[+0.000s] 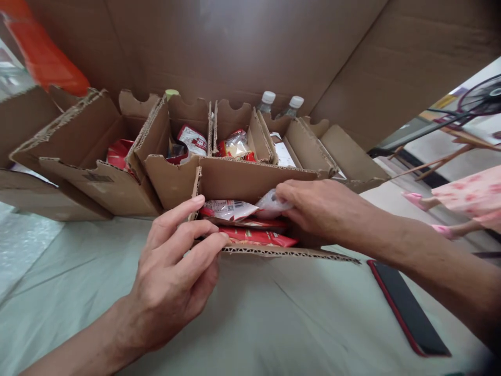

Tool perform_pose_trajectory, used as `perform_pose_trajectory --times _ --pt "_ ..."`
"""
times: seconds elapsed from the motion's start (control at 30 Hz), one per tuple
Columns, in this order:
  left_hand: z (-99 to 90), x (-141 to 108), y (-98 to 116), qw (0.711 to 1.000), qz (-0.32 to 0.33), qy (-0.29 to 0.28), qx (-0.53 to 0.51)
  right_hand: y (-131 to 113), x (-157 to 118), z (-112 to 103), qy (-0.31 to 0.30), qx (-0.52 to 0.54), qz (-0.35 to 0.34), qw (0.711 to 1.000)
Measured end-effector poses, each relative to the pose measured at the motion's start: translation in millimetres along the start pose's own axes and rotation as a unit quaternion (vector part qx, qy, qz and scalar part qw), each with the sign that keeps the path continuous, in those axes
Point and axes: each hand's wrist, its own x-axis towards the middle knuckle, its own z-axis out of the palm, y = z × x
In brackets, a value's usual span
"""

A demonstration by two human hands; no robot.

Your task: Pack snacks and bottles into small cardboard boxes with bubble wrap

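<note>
An open cardboard box [250, 177] lies in front of a row of other boxes, with red packets [262, 236] and a white-and-red packet [230, 209] inside it. My left hand [182, 266] rests its fingertips on the box's left end, near the packets; its fingers are apart and it holds nothing. At the right part of the box, the fingers of my right hand [309, 206] pinch a translucent plastic packet [272, 204]. The tips of some right fingers are hidden.
Behind stand several cardboard bins [94, 183] with packets in them. Two white-capped bottles [268, 98] rise at the back. A phone [409, 308] lies at the right on the green cloth [250, 318]. A person's legs and pink clothing [473, 198] show at far right.
</note>
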Motion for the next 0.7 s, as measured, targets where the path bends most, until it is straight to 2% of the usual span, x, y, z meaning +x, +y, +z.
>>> perform_pose_trajectory --times 0.13,0.27,0.4,0.53,0.6,0.67,0.7 --pt "0.2 -1 0 1.000 0.001 -0.002 -0.009 2 2 2 -0.056 -0.042 -0.023 0.997" --pt "1.6 0 0 1.000 0.000 -0.005 -0.016 0 12 13 -0.073 -0.116 -0.079 0.987" --pt "3.7 -1 -1 1.000 0.006 -0.006 -0.016 -9 22 26 -0.054 -0.114 -0.094 0.988" --pt "3.0 -1 -2 1.000 0.022 -0.017 -0.010 -12 12 17 -0.010 -0.074 -0.100 0.992" --pt "0.2 -1 -1 1.000 0.020 -0.014 -0.003 -6 -8 6 0.049 -0.059 -0.081 0.994" --pt "-4.7 -3 1 1.000 -0.002 0.014 0.004 1 -38 -2 0.193 -0.018 -0.053 0.980" --pt "-7.5 -6 2 0.999 -0.017 0.034 0.006 5 -56 -2 0.281 0.015 -0.029 0.959"
